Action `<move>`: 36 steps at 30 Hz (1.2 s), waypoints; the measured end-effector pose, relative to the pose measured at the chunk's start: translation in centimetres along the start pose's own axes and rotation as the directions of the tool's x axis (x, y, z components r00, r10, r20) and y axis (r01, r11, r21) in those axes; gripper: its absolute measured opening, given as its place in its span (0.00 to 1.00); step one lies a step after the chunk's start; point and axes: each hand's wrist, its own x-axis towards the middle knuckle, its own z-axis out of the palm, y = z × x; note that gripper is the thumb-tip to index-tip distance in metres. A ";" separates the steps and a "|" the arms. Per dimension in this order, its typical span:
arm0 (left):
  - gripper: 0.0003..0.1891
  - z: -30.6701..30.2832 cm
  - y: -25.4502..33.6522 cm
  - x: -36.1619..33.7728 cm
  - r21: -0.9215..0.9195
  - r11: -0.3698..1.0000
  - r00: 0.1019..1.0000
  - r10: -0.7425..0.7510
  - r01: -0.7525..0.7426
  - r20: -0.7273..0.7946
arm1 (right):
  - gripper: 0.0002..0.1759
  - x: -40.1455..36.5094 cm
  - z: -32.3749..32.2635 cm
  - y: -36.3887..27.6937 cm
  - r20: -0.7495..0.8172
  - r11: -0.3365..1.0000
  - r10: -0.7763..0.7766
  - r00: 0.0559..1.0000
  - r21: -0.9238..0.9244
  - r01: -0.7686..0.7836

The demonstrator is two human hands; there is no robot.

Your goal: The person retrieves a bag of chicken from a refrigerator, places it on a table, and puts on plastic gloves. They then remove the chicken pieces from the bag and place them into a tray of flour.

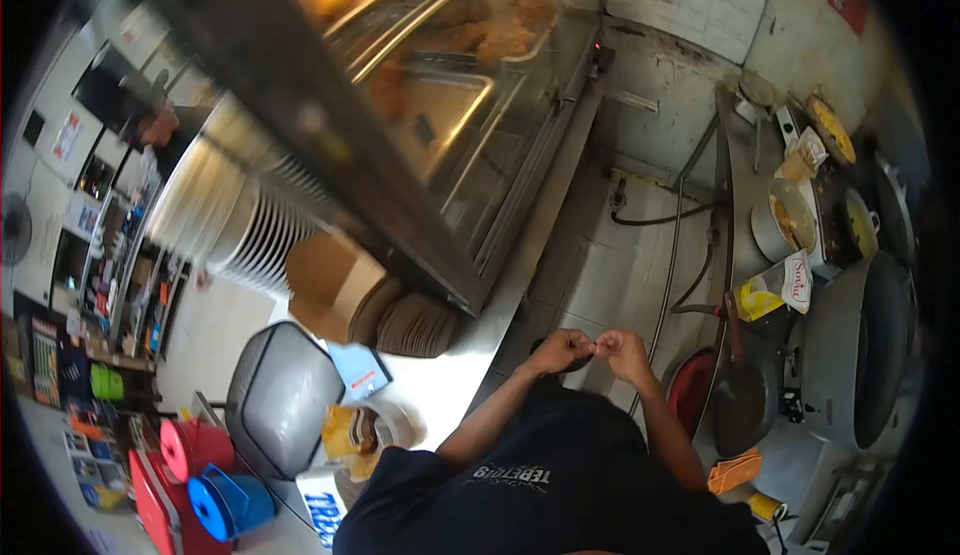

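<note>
The left hand [562, 351] and right hand [624, 357] met at the fingertips, thumbs and fingers pinched; I could not tell whether they grasped anything small. Nearest, at four o'clock from them, was a red vessel [688, 387], partly hidden, with a dark pan [745, 413] just beyond. A big grey pot [838, 355] stood at three, a food-filled pot [764, 232] at two. At eleven, the glass cabinet [535, 150] had a dark upright [300, 115] blocking sight of its trays [458, 107]; at nine, brown cartons [415, 327] sat on the worktop [455, 380].
</note>
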 end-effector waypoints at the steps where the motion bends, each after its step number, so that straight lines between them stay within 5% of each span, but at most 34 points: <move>1: 0.10 -1.0 0.5 1.3 0.007 1.000 1.000 -0.018 0.018 0.019 | 0.03 1.9 -0.7 -1.0 -0.011 1.000 0.017 1.000 0.019 -0.017; 11: 0.09 -6.8 2.3 6.7 0.009 0.982 0.940 -0.176 0.187 -0.293 | 0.08 14.4 -2.3 -4.7 0.294 0.990 -0.067 0.953 -0.097 0.100; 18: 0.09 -9.4 4.3 11.4 -0.255 0.932 0.879 -0.335 0.257 -0.338 | 0.11 24.3 -4.4 -6.7 0.653 0.953 0.041 0.756 -0.253 0.167; 20: 0.09 -10.2 5.5 13.8 -0.249 0.934 0.867 -0.335 0.255 -0.368 | 0.12 27.4 -4.8 -6.4 0.661 0.907 -0.175 0.730 -0.180 0.381; 29: 0.12 -10.0 9.6 21.4 -0.262 0.938 0.715 -0.344 0.228 -0.608 | 0.11 36.3 -10.4 -7.7 0.759 0.957 -0.093 0.645 -0.110 0.268; 36: 0.10 -10.1 11.6 24.0 -0.388 0.898 0.766 -0.395 0.206 -0.508 | 0.10 39.5 -12.9 -7.5 0.881 0.996 -0.070 0.468 0.039 0.075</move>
